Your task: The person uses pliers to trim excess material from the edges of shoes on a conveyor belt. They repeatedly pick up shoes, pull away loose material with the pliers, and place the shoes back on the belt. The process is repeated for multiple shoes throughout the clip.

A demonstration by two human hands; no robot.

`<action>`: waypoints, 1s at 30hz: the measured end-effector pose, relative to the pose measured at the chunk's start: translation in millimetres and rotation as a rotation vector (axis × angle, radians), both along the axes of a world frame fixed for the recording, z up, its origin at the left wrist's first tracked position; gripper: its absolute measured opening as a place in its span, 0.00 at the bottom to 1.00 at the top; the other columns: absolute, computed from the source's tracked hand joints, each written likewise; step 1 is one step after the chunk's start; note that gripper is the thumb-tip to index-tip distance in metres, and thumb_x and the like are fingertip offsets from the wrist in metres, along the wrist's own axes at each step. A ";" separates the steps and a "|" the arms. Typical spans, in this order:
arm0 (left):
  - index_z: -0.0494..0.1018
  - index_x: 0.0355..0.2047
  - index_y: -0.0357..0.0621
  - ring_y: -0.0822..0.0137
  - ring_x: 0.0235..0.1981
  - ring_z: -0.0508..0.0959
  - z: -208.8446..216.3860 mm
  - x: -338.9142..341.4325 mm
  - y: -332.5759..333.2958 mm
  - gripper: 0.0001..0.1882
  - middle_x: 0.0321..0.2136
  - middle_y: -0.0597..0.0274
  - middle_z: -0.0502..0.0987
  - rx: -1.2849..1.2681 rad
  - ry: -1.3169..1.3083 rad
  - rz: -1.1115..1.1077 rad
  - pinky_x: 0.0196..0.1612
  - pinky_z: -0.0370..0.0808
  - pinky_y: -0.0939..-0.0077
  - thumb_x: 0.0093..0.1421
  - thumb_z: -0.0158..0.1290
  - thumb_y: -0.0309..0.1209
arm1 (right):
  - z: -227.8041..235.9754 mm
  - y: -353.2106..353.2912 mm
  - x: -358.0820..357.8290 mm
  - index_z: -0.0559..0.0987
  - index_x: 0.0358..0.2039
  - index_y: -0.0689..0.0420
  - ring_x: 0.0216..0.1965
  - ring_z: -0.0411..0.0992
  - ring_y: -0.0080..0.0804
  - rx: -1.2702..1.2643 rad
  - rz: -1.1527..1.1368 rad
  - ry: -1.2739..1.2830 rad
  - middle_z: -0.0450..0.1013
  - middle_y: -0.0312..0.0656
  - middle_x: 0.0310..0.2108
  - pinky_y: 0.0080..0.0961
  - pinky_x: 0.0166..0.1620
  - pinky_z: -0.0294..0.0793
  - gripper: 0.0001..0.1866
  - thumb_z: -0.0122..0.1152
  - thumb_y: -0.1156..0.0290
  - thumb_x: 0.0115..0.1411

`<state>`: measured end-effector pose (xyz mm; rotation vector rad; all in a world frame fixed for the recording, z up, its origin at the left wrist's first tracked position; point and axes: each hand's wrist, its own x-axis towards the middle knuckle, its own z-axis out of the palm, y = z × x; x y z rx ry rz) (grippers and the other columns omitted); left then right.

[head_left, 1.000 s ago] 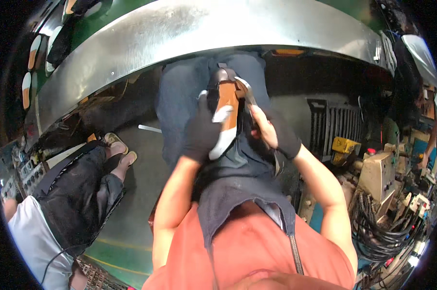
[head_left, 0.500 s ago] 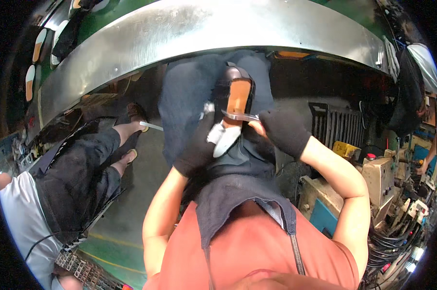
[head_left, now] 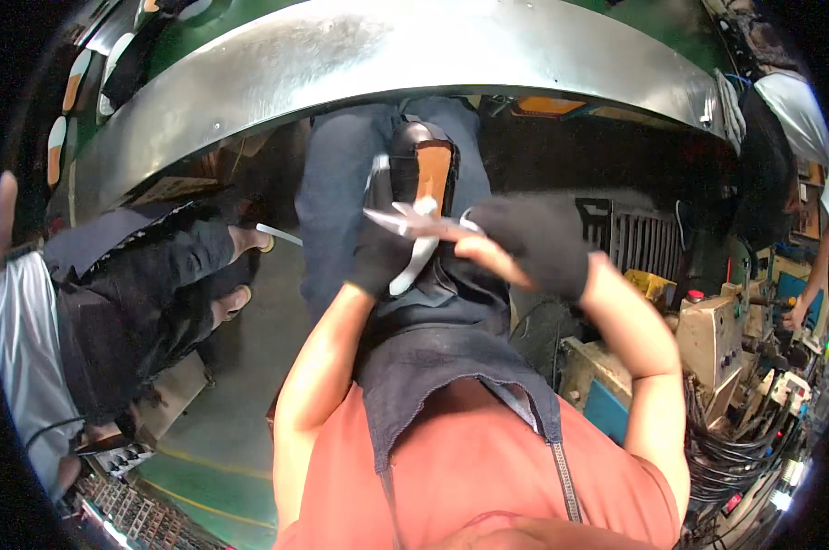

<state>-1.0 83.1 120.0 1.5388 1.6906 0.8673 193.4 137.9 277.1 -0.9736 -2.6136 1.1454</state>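
A dark shoe (head_left: 433, 168) lies along my lap, its tan sole facing up and a whitish part at the near end. My left hand (head_left: 382, 247), in a black glove with whitish fingertips, is closed around the shoe's left side. In my right hand (head_left: 529, 240), also black-gloved with bare fingers showing, is a metal tool that looks like pincers (head_left: 410, 222). Its jaws point left and cross above the shoe and the left hand; motion blurs them. Whether the jaws touch the shoe I cannot tell.
A curved metal bench edge (head_left: 414, 55) runs in front of my knees. Several soles (head_left: 73, 87) lie at the far left. A co-worker in dark shorts (head_left: 148, 302) is on the left. Machines (head_left: 708, 335) and cables stand at right, with a slatted grate (head_left: 634, 238) beyond my right hand.
The tool has swung left across the shoe, its head now over my left hand. The shoe and my lap have shifted slightly left. The co-worker at left has moved.
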 end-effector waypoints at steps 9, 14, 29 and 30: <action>0.44 0.62 0.23 0.41 0.62 0.58 -14.4 11.9 -83.4 0.47 0.59 0.29 0.56 -0.080 -0.052 0.121 0.64 0.55 0.60 0.53 0.59 0.35 | -103.7 -62.9 42.2 0.75 0.33 0.61 0.26 0.66 0.30 -0.514 -0.088 -0.062 0.71 0.43 0.24 0.28 0.33 0.68 0.19 0.46 0.57 0.68; 0.47 0.61 0.24 0.48 0.59 0.63 -11.8 -6.8 -76.7 0.44 0.57 0.35 0.60 -0.135 -0.241 -0.012 0.61 0.60 0.63 0.55 0.59 0.37 | -93.4 -47.6 18.6 0.76 0.33 0.61 0.31 0.73 0.54 -0.328 -0.056 -0.285 0.73 0.56 0.28 0.40 0.34 0.71 0.23 0.47 0.50 0.64; 0.65 0.48 0.36 0.62 0.42 0.76 -19.0 7.3 -52.3 0.30 0.41 0.51 0.76 -0.148 -0.386 0.154 0.45 0.72 0.69 0.50 0.64 0.38 | -28.0 -26.4 4.2 0.75 0.31 0.61 0.30 0.72 0.53 -0.151 0.143 -0.025 0.71 0.54 0.26 0.41 0.34 0.69 0.17 0.55 0.56 0.61; 0.65 0.48 0.36 0.62 0.43 0.76 -29.9 3.2 -54.0 0.30 0.41 0.52 0.75 -0.137 -0.404 0.104 0.45 0.72 0.69 0.50 0.64 0.38 | -49.7 -31.3 5.8 0.75 0.32 0.61 0.29 0.71 0.52 -0.084 0.131 0.139 0.71 0.54 0.26 0.39 0.33 0.69 0.17 0.54 0.57 0.62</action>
